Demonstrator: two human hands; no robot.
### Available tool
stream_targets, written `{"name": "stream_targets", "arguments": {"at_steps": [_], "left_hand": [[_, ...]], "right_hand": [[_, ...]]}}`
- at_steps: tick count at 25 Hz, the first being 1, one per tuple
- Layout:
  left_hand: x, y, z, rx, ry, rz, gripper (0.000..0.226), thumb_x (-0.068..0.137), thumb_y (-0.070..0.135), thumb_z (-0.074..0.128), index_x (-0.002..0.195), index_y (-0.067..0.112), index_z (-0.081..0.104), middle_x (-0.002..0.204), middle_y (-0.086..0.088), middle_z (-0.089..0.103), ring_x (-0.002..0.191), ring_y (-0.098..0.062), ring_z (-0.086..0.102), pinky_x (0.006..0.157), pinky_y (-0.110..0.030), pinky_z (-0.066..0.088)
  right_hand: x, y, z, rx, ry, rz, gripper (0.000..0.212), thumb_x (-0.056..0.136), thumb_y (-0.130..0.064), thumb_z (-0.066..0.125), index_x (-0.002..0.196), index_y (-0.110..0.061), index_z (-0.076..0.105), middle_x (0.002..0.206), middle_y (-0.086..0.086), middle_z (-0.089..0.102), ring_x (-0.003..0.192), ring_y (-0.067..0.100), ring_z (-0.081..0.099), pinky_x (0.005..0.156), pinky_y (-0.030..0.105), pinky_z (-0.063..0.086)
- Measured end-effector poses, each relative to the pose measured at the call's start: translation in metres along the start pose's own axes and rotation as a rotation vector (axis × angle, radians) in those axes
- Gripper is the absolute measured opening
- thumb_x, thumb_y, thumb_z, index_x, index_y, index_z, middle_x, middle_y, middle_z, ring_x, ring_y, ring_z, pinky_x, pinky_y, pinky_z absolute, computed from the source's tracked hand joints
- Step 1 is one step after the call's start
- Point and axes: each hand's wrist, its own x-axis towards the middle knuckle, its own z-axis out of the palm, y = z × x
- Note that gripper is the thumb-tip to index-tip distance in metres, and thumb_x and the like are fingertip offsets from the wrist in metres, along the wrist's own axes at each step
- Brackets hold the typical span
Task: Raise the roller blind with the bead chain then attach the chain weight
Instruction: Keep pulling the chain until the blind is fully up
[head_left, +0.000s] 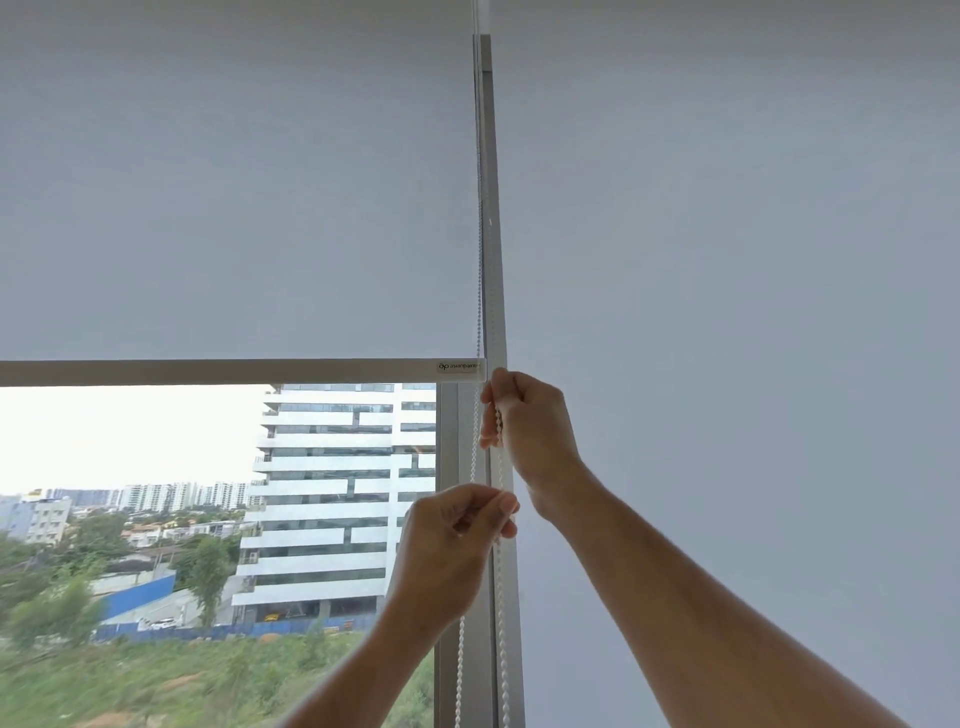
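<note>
While pale grey fabric roller blind (234, 182) sits half-raised, right hand (524, 415) and left hand (457, 535) pinch white bead chain (501, 623), centre frame; probably mid-pull; next, alternate downward draws.

Window (156, 467) below, daylight; white high-rise (332, 493), trees, bright sky outside; grey frame post (447, 519).

Head view looks up, close, at the roller blind (234, 208).

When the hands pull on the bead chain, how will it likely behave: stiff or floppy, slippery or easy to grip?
Probably floppy: the bead chain hangs limp below the left hand. Likely light, since it's thin. The beads should resist slipping through the right hand, which holds it in a closed grip.
</note>
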Motion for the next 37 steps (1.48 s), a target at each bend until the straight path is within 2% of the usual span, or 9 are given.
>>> {"name": "stream_targets", "arguments": {"at_steps": [3,6,8,12,17,21,27,32,37], "left_hand": [[-0.007,-0.006,-0.005,0.007,-0.090,0.009,0.015,0.086,0.036,0.070,0.079,0.026,0.077,0.068,0.006,0.075,0.062,0.000,0.066,0.065,-0.014,0.046],[-0.010,-0.013,-0.011,0.021,-0.156,0.035,0.045,0.080,0.069,0.055,0.082,0.030,0.078,0.080,0.009,0.078,0.077,-0.005,0.070,0.073,-0.024,0.049],[-0.005,-0.016,-0.014,-0.021,-0.079,0.038,0.058,0.078,0.077,0.045,0.083,0.030,0.078,0.081,0.007,0.078,0.077,-0.010,0.070,0.071,-0.029,0.051],[0.019,-0.006,-0.013,-0.042,0.042,-0.002,0.047,0.087,0.066,0.044,0.080,0.033,0.076,0.078,0.004,0.076,0.079,-0.022,0.070,0.072,-0.040,0.054],[0.054,0.028,-0.011,-0.081,0.094,-0.019,0.033,0.083,0.059,0.055,0.084,0.031,0.074,0.080,0.007,0.077,0.074,-0.008,0.068,0.066,-0.029,0.054],[0.069,0.036,-0.007,-0.079,0.068,-0.075,0.017,0.090,0.030,0.068,0.083,0.015,0.074,0.065,0.007,0.075,0.054,0.001,0.060,0.058,-0.019,0.049],[0.058,0.026,-0.011,-0.028,0.032,-0.032,0.015,0.090,0.017,0.069,0.076,0.011,0.070,0.058,0.008,0.070,0.046,0.005,0.056,0.052,-0.008,0.044],[0.047,0.026,-0.010,-0.002,0.011,0.009,0.013,0.090,0.018,0.067,0.080,0.012,0.071,0.061,0.008,0.071,0.049,0.005,0.059,0.054,-0.008,0.046],[0.026,0.018,0.003,0.021,-0.019,0.033,0.016,0.089,0.018,0.069,0.074,0.014,0.071,0.059,0.008,0.070,0.049,0.005,0.056,0.054,-0.009,0.045]], "right_hand": [[-0.014,0.006,0.002,-0.079,0.026,-0.071,0.041,0.105,-0.023,0.043,0.068,-0.017,0.059,0.044,-0.007,0.053,0.042,0.004,0.050,0.059,0.024,0.049],[-0.025,0.012,0.001,-0.110,0.037,-0.099,0.042,0.104,-0.022,0.045,0.065,-0.020,0.058,0.045,-0.006,0.053,0.042,0.005,0.049,0.054,0.023,0.050],[-0.031,0.016,0.000,-0.129,0.035,-0.100,0.041,0.104,-0.022,0.045,0.065,-0.022,0.058,0.048,-0.005,0.054,0.043,0.005,0.050,0.054,0.024,0.049],[-0.045,0.029,0.000,-0.174,0.039,-0.104,0.039,0.102,-0.022,0.045,0.066,-0.019,0.059,0.049,-0.005,0.056,0.049,0.006,0.054,0.057,0.026,0.052],[-0.068,0.050,0.004,-0.205,0.039,-0.099,0.036,0.099,-0.014,0.046,0.066,-0.011,0.058,0.053,0.014,0.058,0.046,0.008,0.051,0.053,0.027,0.048],[-0.078,0.063,0.002,-0.220,0.019,-0.092,0.033,0.099,-0.010,0.047,0.068,-0.013,0.056,0.053,0.015,0.059,0.044,0.004,0.049,0.052,0.019,0.042],[-0.075,0.068,-0.016,-0.147,-0.174,-0.042,0.034,0.096,-0.040,0.056,0.075,-0.021,0.074,0.066,-0.002,0.076,0.060,0.006,0.070,0.066,0.010,0.048],[-0.049,0.057,-0.023,-0.111,-0.012,0.008,0.055,0.094,-0.065,0.035,0.083,-0.026,0.073,0.070,-0.001,0.077,0.065,0.010,0.073,0.073,0.026,0.048],[-0.011,0.020,-0.016,-0.080,0.054,0.007,0.045,0.101,-0.052,0.040,0.090,-0.021,0.070,0.065,-0.005,0.074,0.058,0.002,0.068,0.064,0.022,0.047]]}}
